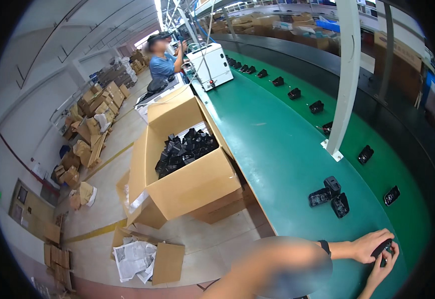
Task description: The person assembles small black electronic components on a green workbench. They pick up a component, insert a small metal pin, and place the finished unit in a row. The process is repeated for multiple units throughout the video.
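My left hand (pixel 368 245), with a dark band on its wrist, grips a black plastic housing (pixel 381 247) at the right end of the green worktable (pixel 257 139). Against the same piece, my right hand (pixel 386 268) closes its fingers from the near side. Both hands partly cover the part, so its inner detail is hidden. A little farther off, an open black housing (pixel 319 197) lies beside a second open one (pixel 340 205), and an upright black piece (pixel 332 184) stands just behind them.
Several black housings (pixel 316 106) sit in a row along the green belt. A white post (pixel 346 79) rises from the table. An open carton (pixel 192 192) of black parts stands left of the table, and a white machine (pixel 210 67) and a person (pixel 161 65) are farther back.
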`<state>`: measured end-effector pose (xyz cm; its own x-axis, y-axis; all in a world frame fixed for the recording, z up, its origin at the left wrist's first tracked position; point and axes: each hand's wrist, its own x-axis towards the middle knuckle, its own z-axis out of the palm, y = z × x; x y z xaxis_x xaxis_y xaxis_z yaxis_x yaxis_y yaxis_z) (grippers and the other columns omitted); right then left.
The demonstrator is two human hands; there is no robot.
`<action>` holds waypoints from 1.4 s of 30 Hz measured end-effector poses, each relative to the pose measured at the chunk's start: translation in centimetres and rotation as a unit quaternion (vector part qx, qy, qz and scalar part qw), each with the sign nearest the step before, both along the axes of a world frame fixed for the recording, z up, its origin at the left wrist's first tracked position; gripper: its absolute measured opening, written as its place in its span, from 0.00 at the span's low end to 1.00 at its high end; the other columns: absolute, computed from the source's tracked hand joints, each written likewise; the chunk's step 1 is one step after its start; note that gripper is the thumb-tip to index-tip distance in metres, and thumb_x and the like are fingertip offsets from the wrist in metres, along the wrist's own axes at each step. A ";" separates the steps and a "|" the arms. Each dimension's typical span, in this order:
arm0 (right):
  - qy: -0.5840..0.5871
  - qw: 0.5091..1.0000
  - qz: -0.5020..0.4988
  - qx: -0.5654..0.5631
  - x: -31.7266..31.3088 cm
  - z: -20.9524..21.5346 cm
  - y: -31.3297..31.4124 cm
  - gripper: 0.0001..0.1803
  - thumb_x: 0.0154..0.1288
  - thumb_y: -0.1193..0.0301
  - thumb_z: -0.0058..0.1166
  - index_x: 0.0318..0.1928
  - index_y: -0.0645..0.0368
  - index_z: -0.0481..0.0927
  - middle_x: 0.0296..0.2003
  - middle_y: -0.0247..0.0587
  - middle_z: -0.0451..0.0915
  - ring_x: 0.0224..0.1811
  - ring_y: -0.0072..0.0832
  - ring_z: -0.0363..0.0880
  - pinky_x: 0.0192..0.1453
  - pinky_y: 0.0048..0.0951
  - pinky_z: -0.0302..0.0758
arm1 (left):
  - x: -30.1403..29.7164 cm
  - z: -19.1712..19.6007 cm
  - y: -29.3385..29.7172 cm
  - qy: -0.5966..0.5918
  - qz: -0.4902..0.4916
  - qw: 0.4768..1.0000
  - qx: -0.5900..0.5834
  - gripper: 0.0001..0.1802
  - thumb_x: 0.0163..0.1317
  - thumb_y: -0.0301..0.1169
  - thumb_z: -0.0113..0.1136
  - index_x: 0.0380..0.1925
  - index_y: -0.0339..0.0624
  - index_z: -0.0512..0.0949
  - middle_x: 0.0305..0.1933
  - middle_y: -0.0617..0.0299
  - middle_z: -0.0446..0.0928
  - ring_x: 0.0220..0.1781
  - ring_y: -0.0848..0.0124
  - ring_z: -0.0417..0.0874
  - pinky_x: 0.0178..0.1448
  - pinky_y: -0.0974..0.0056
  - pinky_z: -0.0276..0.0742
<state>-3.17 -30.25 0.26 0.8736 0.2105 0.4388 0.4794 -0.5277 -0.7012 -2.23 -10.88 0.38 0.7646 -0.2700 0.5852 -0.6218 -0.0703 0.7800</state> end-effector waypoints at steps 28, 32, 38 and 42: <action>0.302 0.913 0.021 0.274 -1.9 1.2 0.0 0.24 0.75 0.64 0.51 0.60 0.73 0.73 0.48 0.47 0.78 0.48 0.30 0.76 0.53 0.30 0.71 | -0.5 0.1 -1.4 -0.019 0.099 0.994 0.045 0.45 0.43 0.34 0.66 0.62 0.24 0.63 0.55 0.42 0.62 0.55 0.46 0.69 0.60 0.52 0.71; 0.303 0.886 0.011 0.352 -3.5 4.7 2.9 0.22 0.74 0.62 0.53 0.55 0.72 0.76 0.46 0.47 0.79 0.48 0.32 0.76 0.54 0.32 0.71 | -1.5 1.8 -0.5 0.028 0.044 0.998 0.025 0.42 0.41 0.35 0.66 0.59 0.27 0.67 0.51 0.44 0.63 0.52 0.47 0.70 0.56 0.53 0.73; 0.343 0.848 0.001 0.404 -2.5 2.0 0.2 0.26 0.74 0.58 0.51 0.58 0.71 0.71 0.55 0.52 0.74 0.56 0.37 0.75 0.62 0.38 0.72 | -1.0 0.8 -1.3 0.027 0.018 0.999 -0.020 0.44 0.38 0.36 0.68 0.60 0.29 0.67 0.52 0.47 0.62 0.51 0.49 0.72 0.55 0.53 0.73; 0.347 0.857 0.034 0.380 -2.5 1.7 -0.8 0.31 0.73 0.53 0.51 0.60 0.69 0.69 0.56 0.53 0.74 0.59 0.39 0.74 0.64 0.40 0.71 | -0.8 -0.3 -2.3 0.026 -0.020 0.999 -0.033 0.49 0.38 0.39 0.70 0.62 0.30 0.65 0.55 0.49 0.61 0.51 0.50 0.72 0.57 0.52 0.71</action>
<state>-5.72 -31.07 2.00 0.9767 0.1544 -0.1490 -0.1810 0.2200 -0.9585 -3.02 -13.14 0.06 0.7834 -0.2633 0.5631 -0.5820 0.0075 0.8132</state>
